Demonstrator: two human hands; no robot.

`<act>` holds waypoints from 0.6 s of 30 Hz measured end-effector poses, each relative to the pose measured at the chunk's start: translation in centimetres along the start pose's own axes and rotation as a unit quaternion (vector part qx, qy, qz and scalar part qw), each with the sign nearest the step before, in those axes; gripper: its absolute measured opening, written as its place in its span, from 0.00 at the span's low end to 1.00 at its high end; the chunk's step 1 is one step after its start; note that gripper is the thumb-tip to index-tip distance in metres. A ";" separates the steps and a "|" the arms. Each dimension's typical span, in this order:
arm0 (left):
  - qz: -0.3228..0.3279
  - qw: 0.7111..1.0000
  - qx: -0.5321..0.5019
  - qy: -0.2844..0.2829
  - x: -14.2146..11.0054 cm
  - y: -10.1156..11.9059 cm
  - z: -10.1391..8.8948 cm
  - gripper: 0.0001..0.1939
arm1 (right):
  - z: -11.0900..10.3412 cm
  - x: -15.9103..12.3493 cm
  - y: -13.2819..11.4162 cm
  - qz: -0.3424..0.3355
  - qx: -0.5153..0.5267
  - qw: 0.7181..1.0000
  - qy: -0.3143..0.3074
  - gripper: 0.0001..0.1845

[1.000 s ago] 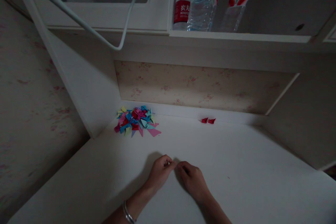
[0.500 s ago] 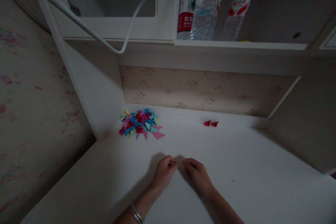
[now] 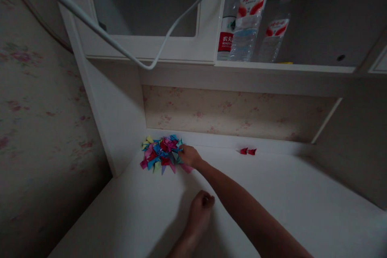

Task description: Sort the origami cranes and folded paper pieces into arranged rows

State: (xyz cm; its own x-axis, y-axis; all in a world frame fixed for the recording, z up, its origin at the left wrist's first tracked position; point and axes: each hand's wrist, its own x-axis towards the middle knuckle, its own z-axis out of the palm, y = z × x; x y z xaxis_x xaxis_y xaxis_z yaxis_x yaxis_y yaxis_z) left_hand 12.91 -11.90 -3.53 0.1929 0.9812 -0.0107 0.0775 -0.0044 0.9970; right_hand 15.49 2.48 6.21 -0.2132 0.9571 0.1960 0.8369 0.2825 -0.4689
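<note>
A heap of small folded paper pieces (image 3: 163,154), in pink, red, blue, yellow and pale green, lies at the far left of the white desk. At its right edge is my right hand (image 3: 190,156), fingers bent together beside a blue piece; the fingertips are partly hidden, so what they grip cannot be made out. Nearer to me, my left hand (image 3: 202,204) hovers over or rests on the desk with its fingers curled in and the thumb against them. Anything held there is not visible. Two red folded paper pieces (image 3: 248,151) sit apart at the back.
The white desk (image 3: 133,213) ends at a low back ledge (image 3: 217,138). Overhead, a shelf (image 3: 281,67) bears several plastic bottles (image 3: 247,24). A white cable or bar (image 3: 99,30) crosses the upper left. Side panels (image 3: 117,117) stand left and right.
My right hand has left the spot beside my left hand and moved forward and left to the paper heap. The left hand stays near the front, more curled. The view has tilted up slightly.
</note>
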 end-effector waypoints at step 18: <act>-0.017 0.999 0.037 -0.033 0.6 0.9 -0.8 0.12 | 4.6 7.0 0.9 0.059 -0.132 0.987 -0.076 0.16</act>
State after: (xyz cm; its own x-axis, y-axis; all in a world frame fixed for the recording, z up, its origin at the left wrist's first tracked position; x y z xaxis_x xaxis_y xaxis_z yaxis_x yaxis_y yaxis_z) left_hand 12.30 -11.18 -2.57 0.2531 0.9661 -0.0515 0.1559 0.0118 0.9877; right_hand 12.45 9.70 3.24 -0.1627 0.9866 0.0130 0.9585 0.1612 -0.2353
